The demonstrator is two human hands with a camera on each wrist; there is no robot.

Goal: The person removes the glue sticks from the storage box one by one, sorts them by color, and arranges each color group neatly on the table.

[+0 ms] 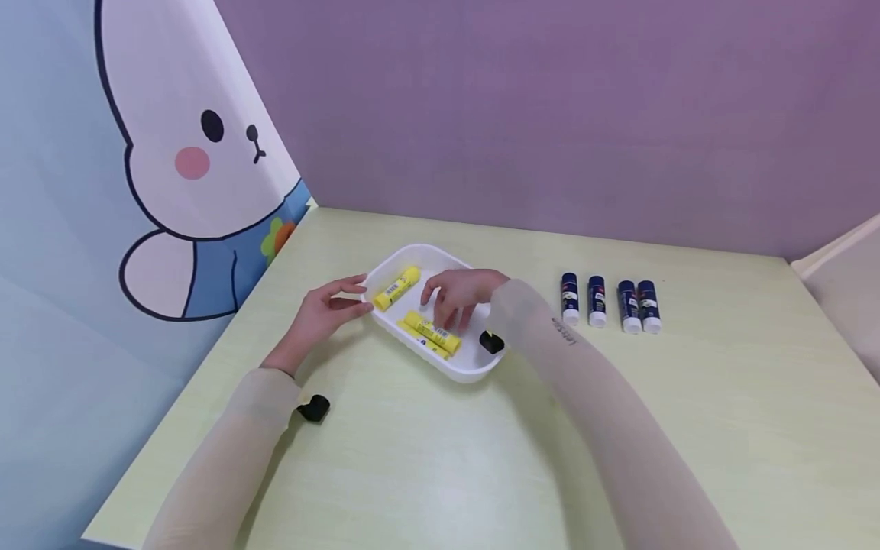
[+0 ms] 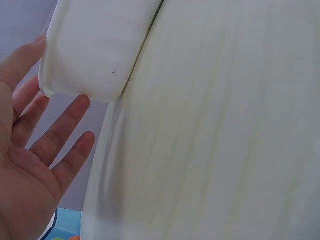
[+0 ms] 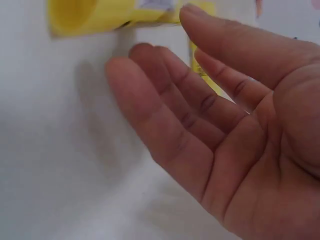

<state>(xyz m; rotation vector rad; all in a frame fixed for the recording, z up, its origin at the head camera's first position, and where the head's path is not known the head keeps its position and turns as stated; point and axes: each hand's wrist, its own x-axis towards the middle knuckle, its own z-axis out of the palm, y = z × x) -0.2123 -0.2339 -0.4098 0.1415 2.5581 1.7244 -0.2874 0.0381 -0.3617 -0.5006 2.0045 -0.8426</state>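
A white plastic tray [image 1: 467, 374] stands on the table with yellow glue sticks in it. One yellow glue stick [image 1: 396, 288] lies by the left end. Two more lie side by side along the near wall, the upper glue stick [image 1: 433, 331] partly covering the other. My left hand [image 1: 319, 317] is at the tray's left end, its fingers spread and fairly straight, fingertips at the rim and end wall [image 2: 95, 65]. Inside the tray, my right hand [image 1: 457, 296] hovers with loosely bent fingers and holds nothing. Its thumb tip is close to a yellow glue stick [image 3: 95, 12].
Several dark blue glue sticks with white ends stand in a row right of the tray, among them a leftmost glue stick [image 1: 570, 298]. A purple backdrop [image 1: 522, 114] rises behind the table [image 1: 412, 473]. A rabbit-print cloth [image 1: 172, 183] hangs along the left side.
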